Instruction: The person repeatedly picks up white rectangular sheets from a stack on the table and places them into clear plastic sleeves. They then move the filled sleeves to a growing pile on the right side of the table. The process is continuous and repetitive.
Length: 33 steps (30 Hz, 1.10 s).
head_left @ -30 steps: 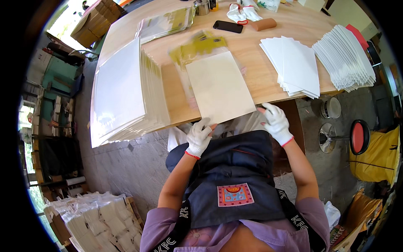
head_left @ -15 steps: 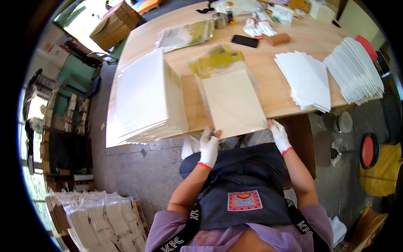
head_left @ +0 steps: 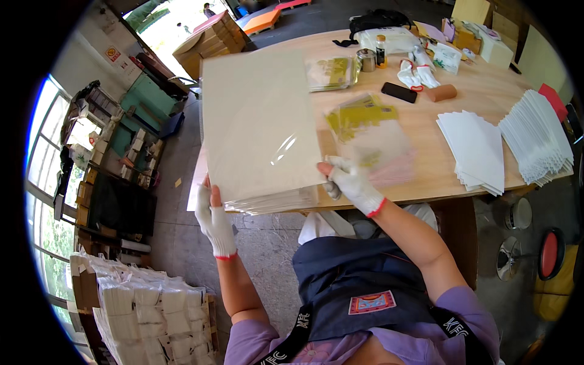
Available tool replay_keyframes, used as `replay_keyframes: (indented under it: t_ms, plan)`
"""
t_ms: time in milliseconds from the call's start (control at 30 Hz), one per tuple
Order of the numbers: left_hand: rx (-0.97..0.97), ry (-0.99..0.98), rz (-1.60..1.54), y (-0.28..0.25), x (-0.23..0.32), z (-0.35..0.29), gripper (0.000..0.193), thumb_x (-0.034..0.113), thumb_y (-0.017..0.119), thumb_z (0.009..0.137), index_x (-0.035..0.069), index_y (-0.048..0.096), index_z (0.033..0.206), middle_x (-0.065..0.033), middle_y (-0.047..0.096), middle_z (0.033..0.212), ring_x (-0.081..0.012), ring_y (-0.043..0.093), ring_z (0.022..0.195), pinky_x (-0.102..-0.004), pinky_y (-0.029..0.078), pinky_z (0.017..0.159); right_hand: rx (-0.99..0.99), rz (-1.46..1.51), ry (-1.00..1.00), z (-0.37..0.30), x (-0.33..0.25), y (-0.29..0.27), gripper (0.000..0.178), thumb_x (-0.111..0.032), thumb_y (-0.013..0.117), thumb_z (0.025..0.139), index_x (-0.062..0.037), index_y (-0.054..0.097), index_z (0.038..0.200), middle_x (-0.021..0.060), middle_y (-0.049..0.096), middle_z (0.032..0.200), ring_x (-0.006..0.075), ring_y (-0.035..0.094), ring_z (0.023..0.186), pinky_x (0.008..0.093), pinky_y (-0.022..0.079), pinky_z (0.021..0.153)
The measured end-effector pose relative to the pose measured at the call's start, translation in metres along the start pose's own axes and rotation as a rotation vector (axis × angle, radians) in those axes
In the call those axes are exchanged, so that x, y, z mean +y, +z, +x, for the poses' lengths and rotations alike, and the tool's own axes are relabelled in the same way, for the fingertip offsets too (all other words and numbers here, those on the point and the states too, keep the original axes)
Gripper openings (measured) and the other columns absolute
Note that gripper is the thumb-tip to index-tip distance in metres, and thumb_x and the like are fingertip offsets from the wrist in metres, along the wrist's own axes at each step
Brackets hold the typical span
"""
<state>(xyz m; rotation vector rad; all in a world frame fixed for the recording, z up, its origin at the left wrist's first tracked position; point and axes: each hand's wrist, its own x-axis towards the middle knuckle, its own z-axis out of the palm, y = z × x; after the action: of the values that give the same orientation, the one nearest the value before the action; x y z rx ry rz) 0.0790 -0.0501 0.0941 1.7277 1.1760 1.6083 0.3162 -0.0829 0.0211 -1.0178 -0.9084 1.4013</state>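
A cream sheet of card in a clear, shiny plastic sleeve [head_left: 258,121] is raised above the left side of the table, over a stack of similar sleeved sheets [head_left: 277,202]. My left hand [head_left: 215,224], in a white glove with bare fingertips, grips its near left corner. At its near right corner my right hand [head_left: 353,184], gloved the same way, is closed on the edge. Just right of the held sheet lie loose clear sleeves with yellow-green print [head_left: 368,131]. Most of the stack is hidden under the raised sheet.
White cards [head_left: 473,149] lie fanned at the right, beside a taller row of white folded pieces [head_left: 538,137]. Farther back are a phone [head_left: 399,92], a brown roll [head_left: 441,92], spare gloves [head_left: 418,74], a metal tin [head_left: 366,60] and more printed sleeves [head_left: 331,73]. Wrapped bundles [head_left: 146,310] stand lower left.
Both hands have carried the sleeved sheet from the table's middle front edge leftward, up over the stack. The printed sleeves stay behind on the table. The whole view has shifted.
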Motion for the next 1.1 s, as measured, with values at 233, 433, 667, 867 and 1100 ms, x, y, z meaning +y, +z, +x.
replay_keyframes:
  t_ms: [233,433,667,867,1100]
  plan:
    - [-0.191,-0.011,0.389,-0.052,-0.098,0.016,0.034,0.008,0.047,0.086,-0.003,0.052,0.118,-0.0157,0.052,0.123,-0.02,0.053,0.101,-0.0284,0.042,0.086,0.103,-0.821,-0.189,0.06,0.005,0.001,0.049,-0.049,0.053,0.083,-0.0017,0.051,0.098,0.0138,0.059,0.077,0.0252,0.058,0.071,0.0347,0.046,0.064]
    - [-0.091,-0.046,0.25,-0.044,-0.111,0.018,0.037,0.008,0.045,0.086,-0.003,0.052,0.12,-0.0133,0.055,0.121,-0.0166,0.051,0.105,-0.0245,0.041,0.085,0.166,-0.844,-0.144,0.135,0.005,0.014,0.069,-0.048,0.043,0.085,-0.001,0.032,0.134,0.024,0.053,0.117,0.0399,0.053,0.104,0.0399,0.042,0.087]
    - [0.045,-0.085,-0.227,-0.034,-0.147,0.015,0.045,-0.006,0.035,0.079,-0.009,0.048,0.122,-0.0183,0.052,0.122,-0.0207,0.052,0.109,-0.0277,0.041,0.093,0.259,-0.856,-0.427,0.157,0.032,0.006,0.063,-0.043,0.043,0.089,-0.0012,0.031,0.134,0.0196,0.053,0.121,0.0358,0.053,0.107,0.0384,0.04,0.093]
    - [0.453,-0.23,-0.607,-0.089,-0.212,-0.042,0.046,0.014,0.035,0.091,-0.006,0.032,0.133,-0.0215,0.038,0.134,-0.0282,0.04,0.122,-0.038,0.031,0.103,0.387,-0.419,-0.426,0.047,0.045,-0.085,0.04,-0.033,0.048,0.091,-0.0028,0.053,0.118,0.0125,0.06,0.11,0.017,0.056,0.095,0.0293,0.043,0.084]
    - [0.239,-0.487,-0.113,-0.051,-0.263,-0.191,0.036,0.001,0.038,0.086,-0.004,0.05,0.12,-0.0148,0.054,0.116,-0.0224,0.053,0.101,-0.0302,0.043,0.086,1.498,0.123,-0.471,-0.148,0.076,-0.322,0.012,-0.018,0.05,0.084,-0.0101,0.053,0.076,-0.0008,0.049,0.061,0.0101,0.046,0.048,0.026,0.037,0.041]
